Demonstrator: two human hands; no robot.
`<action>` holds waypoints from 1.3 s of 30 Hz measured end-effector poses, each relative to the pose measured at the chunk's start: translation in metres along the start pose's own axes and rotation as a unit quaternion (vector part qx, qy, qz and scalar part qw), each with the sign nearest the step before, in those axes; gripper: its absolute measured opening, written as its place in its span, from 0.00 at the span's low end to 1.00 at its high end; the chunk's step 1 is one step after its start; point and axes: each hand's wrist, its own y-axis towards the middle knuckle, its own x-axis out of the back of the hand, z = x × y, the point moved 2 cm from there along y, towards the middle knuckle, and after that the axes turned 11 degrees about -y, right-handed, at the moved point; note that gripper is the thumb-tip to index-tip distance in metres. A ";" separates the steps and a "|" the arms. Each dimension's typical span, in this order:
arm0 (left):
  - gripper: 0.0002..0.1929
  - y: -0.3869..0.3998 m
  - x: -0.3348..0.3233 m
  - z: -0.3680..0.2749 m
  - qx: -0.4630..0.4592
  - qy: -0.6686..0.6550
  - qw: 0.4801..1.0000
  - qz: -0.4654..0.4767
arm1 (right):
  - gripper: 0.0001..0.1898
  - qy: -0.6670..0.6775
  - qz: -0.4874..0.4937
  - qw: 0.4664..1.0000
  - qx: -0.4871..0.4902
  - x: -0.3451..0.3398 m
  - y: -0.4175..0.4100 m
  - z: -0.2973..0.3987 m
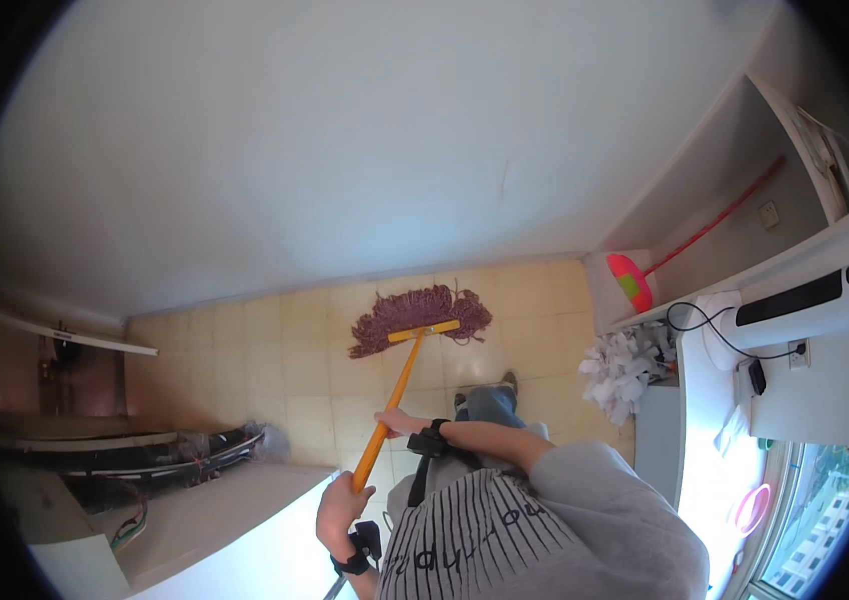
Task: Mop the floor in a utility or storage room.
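A mop with a yellow handle [400,386] slants up from my hands. Its dark purple string head [420,304], under a yellow crossbar [424,331], lies spread on the tiled floor near the white wall. My left hand [342,502] is closed around the upper end of the handle. Farther down the shaft, my right hand [393,423] also grips it. Each wrist wears a black strap with a small device. Both my feet stand on the tiles just below and right of the mop head.
A pink broom [630,283] leans in the right corner, with a heap of white crumpled material [623,367] below it. A white counter edge [683,420] runs along the right. At lower left stands a white cabinet [244,517] beside exposed wires. A door edge [131,346] juts in at left.
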 end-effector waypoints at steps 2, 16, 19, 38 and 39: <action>0.15 0.001 0.006 -0.012 -0.002 -0.012 1.000 0.012 | 0.12 0.043 -0.027 0.999 -0.002 0.007 -0.002 0.002; 0.16 0.034 0.000 -0.128 -0.133 0.094 0.983 0.082 | 0.12 0.218 -0.275 0.934 0.066 0.108 -0.025 0.013; 0.15 0.051 -0.010 -0.157 -0.137 0.091 0.980 0.112 | 0.13 0.205 -0.364 0.908 -0.001 0.146 -0.035 0.021; 0.11 0.104 -0.083 -0.379 -0.386 0.184 0.904 0.005 | 0.09 0.277 -0.268 0.919 0.083 0.385 -0.085 0.083; 0.11 0.101 -0.078 -0.375 -0.372 0.197 0.907 -0.003 | 0.09 0.270 -0.235 0.931 0.073 0.379 -0.084 0.087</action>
